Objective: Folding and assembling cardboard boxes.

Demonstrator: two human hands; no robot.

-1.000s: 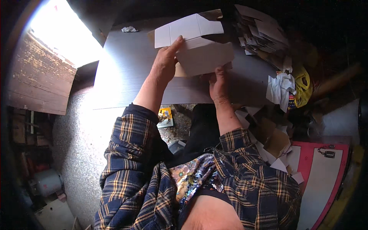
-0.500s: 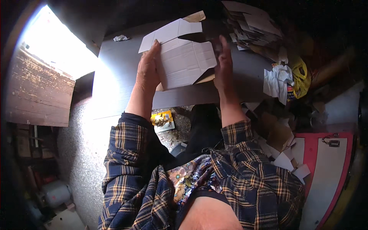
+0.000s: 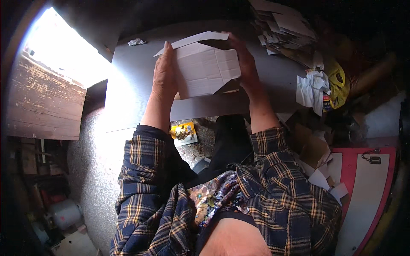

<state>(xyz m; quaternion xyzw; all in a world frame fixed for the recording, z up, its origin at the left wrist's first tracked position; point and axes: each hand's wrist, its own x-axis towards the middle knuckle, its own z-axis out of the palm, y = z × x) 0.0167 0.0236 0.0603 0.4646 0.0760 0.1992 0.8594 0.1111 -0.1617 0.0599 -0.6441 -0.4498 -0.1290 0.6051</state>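
Spanning the space between two bare hands, a white, partly folded carton (image 3: 205, 70) is held over the near part of a grey table (image 3: 134, 87), its creased panel facing up and a long flap tilted along its far edge. Whether its underside touches the tabletop cannot be told. The left hand (image 3: 164, 74) grips the carton's left side, thumb up against the flap; the right hand (image 3: 246, 66) curves around the opposite end, its fingers reaching the far right corner, though shadow blurs how firmly they close. Dark gaps show beneath the carton's panels at its right end. Beyond, near the table's far left corner, lies a small crumpled paper (image 3: 136, 42). To the far right rises an uneven stack of flat cardboard pieces (image 3: 290, 27), and nearer along that side sit white crumpled tissue (image 3: 312, 87) and a yellow plastic bag (image 3: 338, 87), touching. Below the table's near edge, a yellow packet (image 3: 184, 133) lies on the speckled floor (image 3: 92, 158). Lower right, loose cardboard scraps (image 3: 315, 151) are heaped beside a pink-edged white panel (image 3: 366, 192). At left, a worn wooden board (image 3: 47, 91) stands beneath a glaring bright opening (image 3: 74, 47).
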